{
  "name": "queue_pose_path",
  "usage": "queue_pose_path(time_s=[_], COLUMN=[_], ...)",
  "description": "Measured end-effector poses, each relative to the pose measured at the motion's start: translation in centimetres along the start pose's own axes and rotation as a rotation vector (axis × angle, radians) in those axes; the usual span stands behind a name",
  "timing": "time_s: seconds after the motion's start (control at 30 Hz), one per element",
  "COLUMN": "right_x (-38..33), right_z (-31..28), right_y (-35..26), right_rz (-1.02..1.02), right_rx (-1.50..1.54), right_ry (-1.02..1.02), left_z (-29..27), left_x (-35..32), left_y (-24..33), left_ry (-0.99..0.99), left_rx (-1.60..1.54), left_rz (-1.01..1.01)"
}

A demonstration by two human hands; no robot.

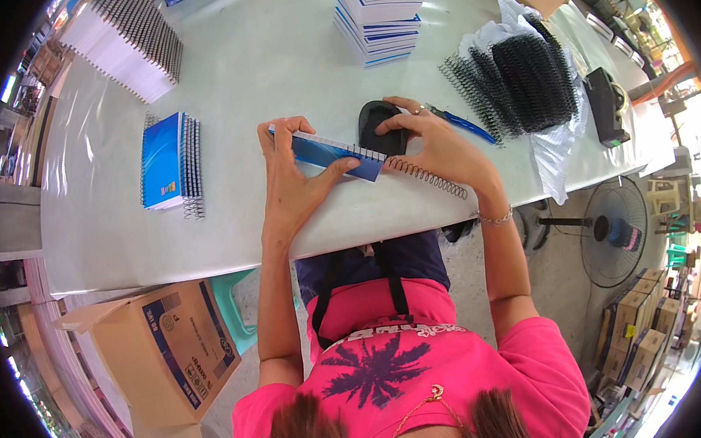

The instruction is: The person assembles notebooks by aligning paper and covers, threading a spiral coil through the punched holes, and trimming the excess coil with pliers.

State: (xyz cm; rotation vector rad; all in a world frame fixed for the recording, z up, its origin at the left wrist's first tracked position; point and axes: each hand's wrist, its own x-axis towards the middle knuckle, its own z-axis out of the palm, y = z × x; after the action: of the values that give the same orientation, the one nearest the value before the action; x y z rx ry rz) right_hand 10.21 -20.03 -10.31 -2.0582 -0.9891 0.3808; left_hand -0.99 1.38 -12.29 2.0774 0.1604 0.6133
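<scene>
Misaligning the punched holes looks like the main risk here: the left hand (pixel 285 176) is closed around the small blue notebook (pixel 326 154), thumb across its cover, and an uneven squeeze could let the pages slide and catch the wire. The notebook is held tilted above the near side of the table (pixel 248 63), with the black coil (pixel 434 179) only partly along its spine. The coil's long tail juts out unsupported — a brush from the right hand (pixel 443 148) could bend it or pull it back. That hand is half open, thumb and fingers well apart, fingertips over a round black piece (pixel 369 129); whether they press on it, I cannot tell. Loose coils (pixel 532 82) lie heaped together — careless picking could tangle them.
</scene>
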Motion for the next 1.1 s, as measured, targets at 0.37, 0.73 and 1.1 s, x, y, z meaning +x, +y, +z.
queue_pose_path(time_s=[0.37, 0.73, 1.1], right_x=[1.1, -0.1, 0.7], right_z=[-3.5, 0.2, -1.2], right_y=[-1.0, -0.9, 0.7], right_rz=[0.160, 0.041, 0.029], right_rx=[0.530, -0.121, 0.713], right_ry=[-0.204, -0.010, -0.199], left_z=[-0.3, 0.1, 0.5], left_x=[-0.3, -0.6, -1.3], left_y=[0.2, 0.3, -0.6], left_ry=[-0.017, -0.057, -0.062], left_rx=[0.034, -0.058, -0.232], left_rz=[-0.015, -0.019, -0.113])
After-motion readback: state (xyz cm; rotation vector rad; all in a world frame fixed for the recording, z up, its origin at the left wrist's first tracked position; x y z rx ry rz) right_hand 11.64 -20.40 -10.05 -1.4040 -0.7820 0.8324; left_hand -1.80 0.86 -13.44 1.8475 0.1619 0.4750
